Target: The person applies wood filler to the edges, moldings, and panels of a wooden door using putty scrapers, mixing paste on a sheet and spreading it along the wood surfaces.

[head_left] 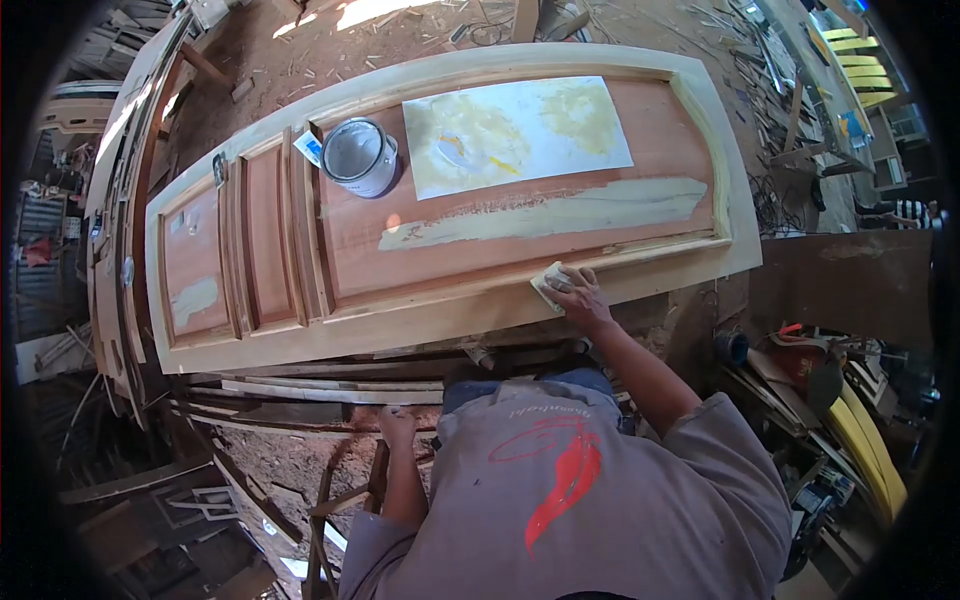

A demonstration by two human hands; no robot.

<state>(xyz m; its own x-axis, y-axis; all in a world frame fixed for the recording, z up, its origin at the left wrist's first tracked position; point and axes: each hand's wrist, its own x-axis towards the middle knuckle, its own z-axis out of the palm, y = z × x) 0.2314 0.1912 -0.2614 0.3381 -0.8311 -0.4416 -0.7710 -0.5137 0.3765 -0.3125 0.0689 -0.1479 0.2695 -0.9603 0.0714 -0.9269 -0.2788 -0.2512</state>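
Right hand: clamped a pad on the door.
Left hand: was well apart; grip was unclear.
Can: stood beyond both hands.

We note right forearm stretched forward, right hand in a grip, fingers bent. Left hand lower, at our side; finger pose unclear.

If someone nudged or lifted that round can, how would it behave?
The can would probably feel stiff, given its firm-looking round rim. Standing upright, it would likely slide rather than roll, though it might tip if pushed against the raised wooden strip beside it. It may be heavy if full, but its fill is unclear.
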